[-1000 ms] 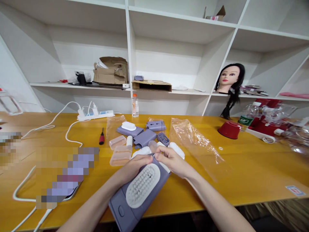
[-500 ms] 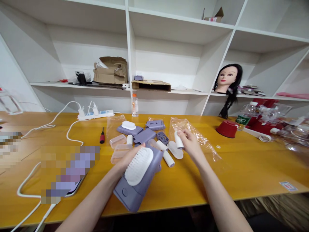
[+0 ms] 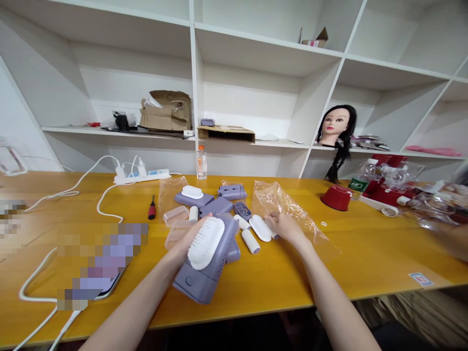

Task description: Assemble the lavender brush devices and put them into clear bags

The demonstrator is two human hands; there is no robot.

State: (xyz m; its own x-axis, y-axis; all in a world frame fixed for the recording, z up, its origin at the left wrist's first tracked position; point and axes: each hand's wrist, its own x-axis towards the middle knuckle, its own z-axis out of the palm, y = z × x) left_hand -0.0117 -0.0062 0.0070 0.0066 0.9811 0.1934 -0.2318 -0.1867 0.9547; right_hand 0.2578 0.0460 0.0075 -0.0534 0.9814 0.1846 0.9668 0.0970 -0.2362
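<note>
My left hand [image 3: 185, 240] grips a purple device [image 3: 208, 265] with a white oval brush head [image 3: 205, 242] on top, tilted above the yellow table [image 3: 365, 253]. My right hand [image 3: 285, 225] rests low on the table, fingers curled round a small white roller [image 3: 272, 230], right beside a white oval brush head [image 3: 260, 227]. Another white roller [image 3: 250, 241] lies between my hands. More purple parts [image 3: 218, 206] and a purple base with a white pad [image 3: 193, 195] lie behind.
A crumpled clear plastic bag [image 3: 288, 207] lies right of my right hand. Clear plastic lids [image 3: 176, 215], a red screwdriver [image 3: 151, 209], a power strip [image 3: 142, 175] with white cables, a small bottle [image 3: 201, 162], a red bowl [image 3: 336, 197] and a mannequin head [image 3: 335, 126] stand around.
My right hand took a white roller from the device, lifted it right, then lowered it to the table beside the loose brush head. My left hand tilted the device up slightly.
</note>
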